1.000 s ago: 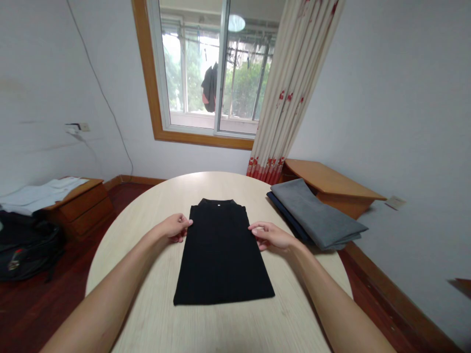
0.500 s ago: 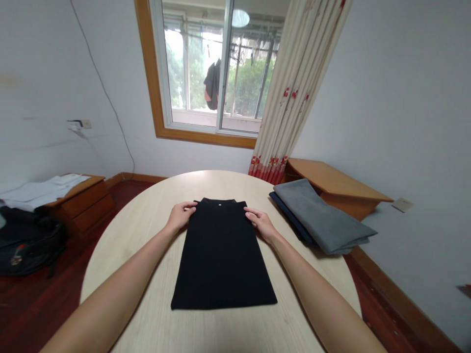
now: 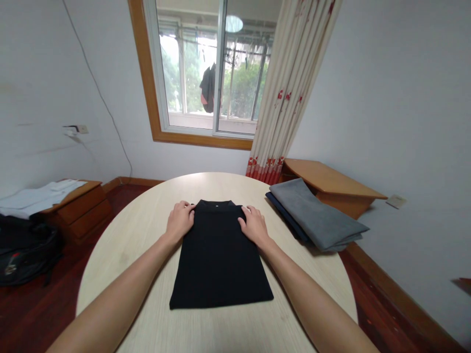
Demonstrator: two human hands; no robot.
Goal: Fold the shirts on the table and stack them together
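Note:
A black collared shirt [image 3: 221,260] lies folded into a neat panel in front of me, its collar at the far end with a small white label inside. My left hand [image 3: 180,220] rests at the shirt's upper left shoulder, thumb touching the edge and fingers bent loosely beside it. At the opposite shoulder, my right hand [image 3: 253,224] lies with its fingers apart, the thumb on the black cloth and the other fingers along the edge. Neither hand lifts the cloth. To the right sits a stack of folded clothes, grey on top [image 3: 316,213] and dark navy beneath [image 3: 287,215].
The round pale wooden table [image 3: 121,255] carries the clothes. Behind it are a window, a floral curtain [image 3: 272,122] and a brown wooden desk [image 3: 331,179]. On the left, papers [image 3: 40,196] lie on a low cabinet [image 3: 79,206], with a black backpack [image 3: 29,245] near it.
Both hands have shifted from pinching the shoulder corners to lying flatter at the edges, the right thumb farther in on the cloth. The shirt stays in place; the view has turned slightly.

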